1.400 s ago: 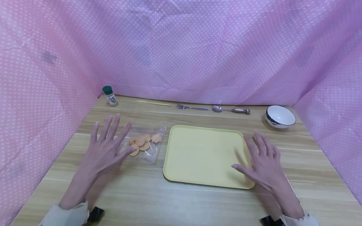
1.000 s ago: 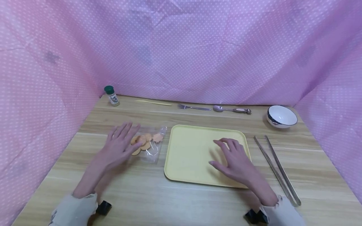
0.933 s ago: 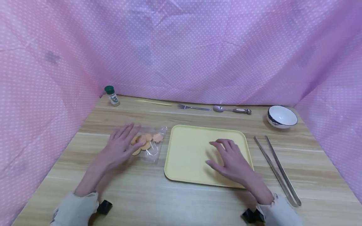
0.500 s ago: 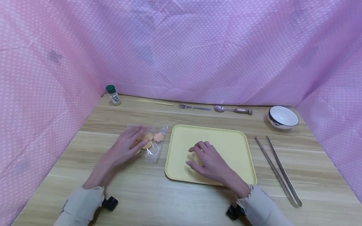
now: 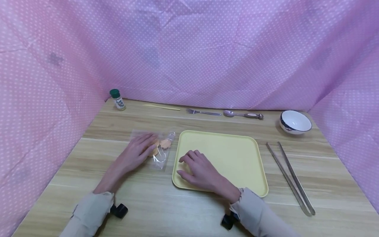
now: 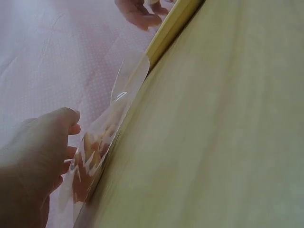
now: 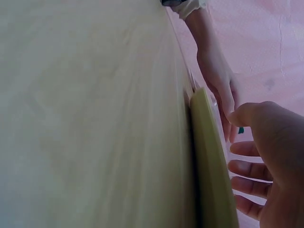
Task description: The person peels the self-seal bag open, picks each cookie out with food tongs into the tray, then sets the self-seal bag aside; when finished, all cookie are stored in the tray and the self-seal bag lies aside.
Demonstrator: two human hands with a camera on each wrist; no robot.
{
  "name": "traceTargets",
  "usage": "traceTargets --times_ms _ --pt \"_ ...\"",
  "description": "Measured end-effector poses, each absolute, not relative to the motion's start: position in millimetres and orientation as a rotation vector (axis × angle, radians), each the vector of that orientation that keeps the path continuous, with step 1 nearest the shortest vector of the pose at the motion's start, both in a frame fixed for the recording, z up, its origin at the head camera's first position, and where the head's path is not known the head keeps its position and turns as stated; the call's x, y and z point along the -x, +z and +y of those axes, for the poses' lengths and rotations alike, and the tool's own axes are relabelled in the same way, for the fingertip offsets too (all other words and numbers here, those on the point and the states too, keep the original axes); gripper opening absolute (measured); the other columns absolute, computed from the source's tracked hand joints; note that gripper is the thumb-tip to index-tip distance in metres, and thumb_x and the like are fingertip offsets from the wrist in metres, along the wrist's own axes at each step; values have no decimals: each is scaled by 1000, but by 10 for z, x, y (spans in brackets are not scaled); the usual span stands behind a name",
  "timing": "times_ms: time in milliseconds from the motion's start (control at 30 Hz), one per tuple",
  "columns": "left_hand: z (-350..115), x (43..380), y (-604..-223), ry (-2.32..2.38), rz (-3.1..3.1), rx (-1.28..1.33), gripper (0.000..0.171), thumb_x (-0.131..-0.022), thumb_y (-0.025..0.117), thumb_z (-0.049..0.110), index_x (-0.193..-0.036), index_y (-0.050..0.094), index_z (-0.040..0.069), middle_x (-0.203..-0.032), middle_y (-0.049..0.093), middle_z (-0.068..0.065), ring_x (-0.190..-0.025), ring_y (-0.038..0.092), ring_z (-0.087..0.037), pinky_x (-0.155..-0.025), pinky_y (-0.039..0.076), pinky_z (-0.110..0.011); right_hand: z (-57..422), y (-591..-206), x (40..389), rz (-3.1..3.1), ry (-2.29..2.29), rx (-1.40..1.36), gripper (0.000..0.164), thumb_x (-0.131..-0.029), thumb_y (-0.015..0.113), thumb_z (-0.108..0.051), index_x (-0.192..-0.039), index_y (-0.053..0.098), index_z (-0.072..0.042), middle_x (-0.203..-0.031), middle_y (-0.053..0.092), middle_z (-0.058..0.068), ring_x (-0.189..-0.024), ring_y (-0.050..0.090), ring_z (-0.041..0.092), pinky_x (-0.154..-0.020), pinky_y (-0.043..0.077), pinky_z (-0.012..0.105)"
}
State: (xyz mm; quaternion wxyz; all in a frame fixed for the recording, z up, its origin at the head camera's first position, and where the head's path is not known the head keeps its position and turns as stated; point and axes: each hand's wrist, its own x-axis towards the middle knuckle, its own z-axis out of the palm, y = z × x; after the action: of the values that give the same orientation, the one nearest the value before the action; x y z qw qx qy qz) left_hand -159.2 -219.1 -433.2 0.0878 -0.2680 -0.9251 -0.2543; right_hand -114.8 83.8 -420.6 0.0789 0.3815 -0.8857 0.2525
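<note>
In the head view a clear plastic bag (image 5: 161, 162) lies left of centre on the table. Flat, round tan pieces (image 5: 153, 151), like biscuits, are inside it, beside a paler one with a scalloped edge (image 5: 165, 144). My left hand (image 5: 134, 152) is over the bag's left part and hides some pieces. From the left wrist view, its fingers are bent loosely beside the bag (image 6: 127, 78); contact is hard to tell. Above the left part of a yellow tray (image 5: 234, 161) is my right hand (image 5: 199, 169), fingers slightly bent, thumb apart, nothing held.
Metal tongs (image 5: 291, 177) lie right of the tray. Along the back are a green-capped shaker bottle (image 5: 118, 100), a thin pale-yellow knife-like strip (image 5: 161, 107), a fork (image 5: 204, 112), a spoon (image 5: 242, 115) and a white bowl (image 5: 295, 121). A pink dotted cloth (image 5: 189, 52) hangs behind.
My right hand has moved left from the tray's right edge to above its left part, uncovering the tongs. My left hand has moved right and lower over the bag, fingers less spread.
</note>
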Motion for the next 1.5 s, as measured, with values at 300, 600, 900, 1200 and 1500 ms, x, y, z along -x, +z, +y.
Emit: traceTargets --times_ms 300,600,900,1200,1500 --pt "-2178 1647 -4365 -778 -2767 807 46 -108 56 25 -149 54 3 -154 48 -22 -144 40 -43 -119 27 -62 601 -4239 1178 -2696 773 -1135 26 -95 73 -30 -114 70 -11 -108 61 2 -99 54 21 -85 48 35" --pt "-2169 1669 -4402 -804 -2783 763 46 -109 55 27 -149 54 5 -156 46 -21 -147 36 -43 -120 23 -63 370 -4269 1159 -2744 666 -1079 24 -98 66 -34 -113 71 -15 -108 58 -1 -102 50 20 -90 44 37" --pt "-2139 1683 -4398 -735 -2846 756 49 -110 50 31 -152 51 6 -159 42 -19 -150 31 -40 -122 19 -61 254 -4274 1163 -2732 583 -1026 26 -98 68 -39 -109 70 -17 -108 60 -1 -100 50 20 -90 43 37" --pt "-2130 1690 -4400 -712 -2854 759 48 -110 51 31 -151 53 6 -160 41 -18 -150 31 -39 -122 20 -60 206 -4280 1177 -2701 497 -960 29 -96 68 -47 -102 67 -18 -106 62 -1 -100 53 20 -91 44 38" --pt "-2146 1697 -4426 -687 -2877 740 49 -111 48 34 -152 51 7 -161 40 -18 -151 29 -39 -122 19 -62 96 -4290 1202 -2638 375 -936 38 -92 70 -56 -91 60 -19 -102 62 -1 -99 55 21 -89 46 39"
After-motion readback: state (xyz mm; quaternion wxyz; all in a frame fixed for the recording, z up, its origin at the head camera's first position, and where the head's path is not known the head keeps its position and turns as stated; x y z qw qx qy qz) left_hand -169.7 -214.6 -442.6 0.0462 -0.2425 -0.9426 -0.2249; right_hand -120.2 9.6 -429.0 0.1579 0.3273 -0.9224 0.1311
